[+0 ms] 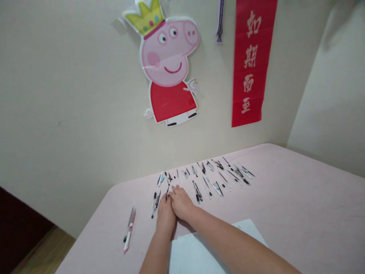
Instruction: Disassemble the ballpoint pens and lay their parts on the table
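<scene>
My left hand [165, 211] and my right hand [181, 202] meet side by side above the pink sheet. A thin dark pen piece [168, 189] stands out between their fingertips, and the fingers of both hands are closed around it. Its lower end is hidden by the fingers. Just left of my left hand lie a black pen and slim parts [155, 204]. Beyond my hands, several taken-apart pens [186, 173] spread in rows, with dark refills, black caps and clear barrels. A black group of pen parts [197, 191] lies right of my right hand.
White paper [196, 254] lies under my right forearm. A pink-and-white pen [129, 233] rests beside a clear, black-tipped pen [127, 227] at the left. More pen parts [242, 174] lie near the back wall, which carries a cartoon pig cutout [172, 68] and a red banner [251, 76].
</scene>
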`<state>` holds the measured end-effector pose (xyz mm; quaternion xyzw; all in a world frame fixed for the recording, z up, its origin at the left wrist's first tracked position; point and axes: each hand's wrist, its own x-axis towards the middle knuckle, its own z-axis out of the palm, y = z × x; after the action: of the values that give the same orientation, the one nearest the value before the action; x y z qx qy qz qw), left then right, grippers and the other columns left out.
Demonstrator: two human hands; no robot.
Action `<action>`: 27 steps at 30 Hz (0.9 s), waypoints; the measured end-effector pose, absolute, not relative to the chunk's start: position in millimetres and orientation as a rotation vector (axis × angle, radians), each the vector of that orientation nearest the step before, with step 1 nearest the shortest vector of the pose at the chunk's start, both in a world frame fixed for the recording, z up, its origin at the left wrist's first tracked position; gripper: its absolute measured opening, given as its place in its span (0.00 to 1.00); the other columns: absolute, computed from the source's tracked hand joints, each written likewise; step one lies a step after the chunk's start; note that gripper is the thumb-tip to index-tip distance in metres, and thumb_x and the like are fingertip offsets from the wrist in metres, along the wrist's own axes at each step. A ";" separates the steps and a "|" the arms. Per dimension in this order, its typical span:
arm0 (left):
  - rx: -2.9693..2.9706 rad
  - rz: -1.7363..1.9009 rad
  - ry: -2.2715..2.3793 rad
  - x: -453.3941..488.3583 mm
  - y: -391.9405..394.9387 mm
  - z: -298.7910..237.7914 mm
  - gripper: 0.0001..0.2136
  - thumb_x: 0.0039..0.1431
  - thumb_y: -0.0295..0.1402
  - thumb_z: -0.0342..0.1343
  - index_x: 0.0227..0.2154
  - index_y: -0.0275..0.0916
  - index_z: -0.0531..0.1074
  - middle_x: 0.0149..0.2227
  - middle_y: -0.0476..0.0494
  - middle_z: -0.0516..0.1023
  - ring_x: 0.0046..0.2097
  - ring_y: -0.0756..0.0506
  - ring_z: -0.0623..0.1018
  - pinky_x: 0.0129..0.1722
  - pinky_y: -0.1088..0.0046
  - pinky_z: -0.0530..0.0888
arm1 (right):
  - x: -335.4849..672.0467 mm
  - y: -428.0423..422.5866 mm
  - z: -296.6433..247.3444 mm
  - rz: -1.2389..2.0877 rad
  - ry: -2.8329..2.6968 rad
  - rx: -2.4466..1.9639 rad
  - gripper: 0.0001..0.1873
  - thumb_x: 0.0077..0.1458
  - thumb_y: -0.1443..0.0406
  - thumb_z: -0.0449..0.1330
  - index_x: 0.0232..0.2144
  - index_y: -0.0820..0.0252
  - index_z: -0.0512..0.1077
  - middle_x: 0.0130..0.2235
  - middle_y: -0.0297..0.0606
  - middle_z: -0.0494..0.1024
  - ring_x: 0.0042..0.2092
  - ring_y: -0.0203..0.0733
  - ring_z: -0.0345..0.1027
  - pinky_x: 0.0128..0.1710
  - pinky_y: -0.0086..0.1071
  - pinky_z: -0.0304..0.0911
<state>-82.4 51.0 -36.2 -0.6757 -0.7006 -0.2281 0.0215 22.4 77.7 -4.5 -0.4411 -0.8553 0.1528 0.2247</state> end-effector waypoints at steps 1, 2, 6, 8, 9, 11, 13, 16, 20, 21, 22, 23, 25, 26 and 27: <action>-2.084 -0.720 -2.179 -82.8 51.4 -36.0 0.20 0.55 0.24 0.45 0.50 0.29 0.69 0.54 0.29 0.70 0.56 0.41 0.69 0.57 0.64 0.64 | 20.4 79.7 -8.0 0.437 -2.361 -1.230 0.23 0.58 0.70 0.45 0.53 0.69 0.67 0.61 0.52 0.60 0.63 0.51 0.49 0.62 0.45 0.45; -2.070 -0.730 -2.187 -82.9 51.7 -35.9 0.20 0.55 0.24 0.45 0.50 0.29 0.69 0.54 0.29 0.70 0.56 0.41 0.69 0.56 0.63 0.64 | 19.5 81.5 -11.5 0.443 -2.362 -1.235 0.23 0.58 0.70 0.46 0.53 0.69 0.67 0.61 0.52 0.60 0.63 0.50 0.49 0.62 0.44 0.45; -2.046 -0.699 -2.207 -81.6 51.1 -36.7 0.19 0.55 0.23 0.45 0.49 0.28 0.70 0.55 0.28 0.68 0.56 0.40 0.69 0.57 0.61 0.64 | 22.2 82.5 -21.3 0.414 -2.373 -1.220 0.23 0.56 0.72 0.47 0.54 0.71 0.66 0.61 0.50 0.59 0.63 0.47 0.49 0.62 0.39 0.45; -2.052 -0.652 -2.208 -79.7 49.7 -37.6 0.20 0.55 0.23 0.44 0.49 0.27 0.69 0.56 0.27 0.68 0.57 0.40 0.69 0.57 0.62 0.63 | 24.9 79.7 -22.1 0.398 -2.390 -1.222 0.24 0.56 0.72 0.47 0.54 0.73 0.66 0.61 0.51 0.59 0.63 0.47 0.49 0.63 0.37 0.45; -2.045 -0.629 -2.212 -78.4 49.0 -38.3 0.20 0.55 0.22 0.44 0.49 0.26 0.69 0.56 0.27 0.67 0.57 0.40 0.68 0.57 0.63 0.63 | 26.3 78.0 -21.9 0.392 -2.398 -1.230 0.24 0.56 0.73 0.46 0.54 0.74 0.65 0.61 0.51 0.59 0.63 0.48 0.49 0.63 0.37 0.44; -2.012 -0.581 -2.228 -74.7 47.7 -40.5 0.20 0.54 0.22 0.44 0.49 0.25 0.69 0.56 0.27 0.67 0.58 0.40 0.67 0.57 0.64 0.63 | 29.6 75.0 -21.6 0.385 -2.403 -1.253 0.24 0.57 0.73 0.45 0.55 0.76 0.64 0.61 0.52 0.58 0.63 0.49 0.48 0.63 0.37 0.45; -1.975 -0.536 -2.243 -69.8 46.9 -43.7 0.20 0.54 0.22 0.43 0.49 0.26 0.69 0.56 0.28 0.68 0.58 0.40 0.67 0.57 0.65 0.64 | 33.2 73.4 -22.3 0.380 -2.389 -1.278 0.25 0.57 0.73 0.44 0.55 0.77 0.63 0.62 0.52 0.58 0.63 0.50 0.48 0.63 0.38 0.45; -1.955 -0.515 -2.250 -61.5 46.2 -48.0 0.21 0.54 0.21 0.42 0.49 0.26 0.69 0.56 0.29 0.68 0.58 0.40 0.67 0.56 0.65 0.64 | 38.5 73.7 -25.7 0.380 -2.359 -1.319 0.25 0.57 0.74 0.43 0.55 0.77 0.64 0.62 0.51 0.57 0.64 0.51 0.47 0.63 0.39 0.45; -1.969 -0.616 -2.292 -52.7 45.6 -48.2 0.21 0.54 0.21 0.42 0.50 0.24 0.68 0.57 0.25 0.66 0.59 0.39 0.66 0.57 0.63 0.63 | 42.7 76.9 -30.8 0.366 -2.330 -1.343 0.25 0.57 0.74 0.44 0.55 0.75 0.64 0.62 0.51 0.57 0.64 0.48 0.47 0.63 0.39 0.45; -1.977 -0.669 -2.305 -51.1 45.6 -47.4 0.21 0.54 0.21 0.42 0.50 0.23 0.68 0.57 0.24 0.65 0.59 0.38 0.65 0.57 0.62 0.63 | 43.3 77.8 -31.8 0.362 -2.325 -1.340 0.25 0.56 0.74 0.44 0.55 0.75 0.64 0.62 0.51 0.57 0.64 0.48 0.47 0.63 0.39 0.45; -1.986 -0.739 -2.315 -49.9 45.8 -46.5 0.21 0.53 0.21 0.43 0.50 0.23 0.68 0.57 0.23 0.65 0.60 0.38 0.65 0.58 0.61 0.63 | 43.7 78.7 -32.7 0.361 -2.319 -1.338 0.25 0.56 0.74 0.44 0.55 0.75 0.64 0.62 0.51 0.57 0.64 0.48 0.46 0.63 0.39 0.45; -1.994 -0.824 -2.324 -48.8 46.1 -45.5 0.21 0.53 0.21 0.43 0.49 0.22 0.69 0.57 0.23 0.65 0.60 0.37 0.64 0.58 0.61 0.62 | 44.1 79.5 -33.5 0.363 -2.313 -1.339 0.25 0.56 0.74 0.44 0.55 0.75 0.64 0.62 0.51 0.56 0.64 0.48 0.46 0.63 0.39 0.45; -1.999 -0.991 -2.340 -47.2 47.3 -43.8 0.20 0.53 0.22 0.44 0.48 0.22 0.70 0.57 0.22 0.65 0.60 0.37 0.64 0.59 0.61 0.61 | 45.1 81.0 -34.3 0.377 -2.306 -1.341 0.24 0.57 0.74 0.44 0.55 0.76 0.64 0.62 0.52 0.56 0.64 0.48 0.46 0.63 0.40 0.45; -2.000 -1.051 -2.347 -46.6 48.0 -43.2 0.20 0.52 0.22 0.44 0.47 0.22 0.71 0.57 0.23 0.65 0.60 0.37 0.64 0.59 0.61 0.60 | 45.8 81.4 -34.1 0.384 -2.305 -1.343 0.24 0.57 0.74 0.44 0.55 0.76 0.64 0.62 0.52 0.56 0.64 0.48 0.46 0.63 0.40 0.45; -2.002 -1.089 -2.353 -46.1 48.8 -42.8 0.20 0.52 0.22 0.44 0.47 0.22 0.71 0.57 0.23 0.65 0.60 0.37 0.63 0.59 0.61 0.60 | 46.7 81.5 -33.5 0.390 -2.307 -1.340 0.24 0.57 0.74 0.44 0.55 0.76 0.64 0.62 0.52 0.56 0.64 0.48 0.46 0.63 0.39 0.45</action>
<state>-46.1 48.8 -42.8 -0.6097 -0.7168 -0.3317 -0.0671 46.7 81.5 -33.5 -0.4846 -0.8346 0.1409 0.2207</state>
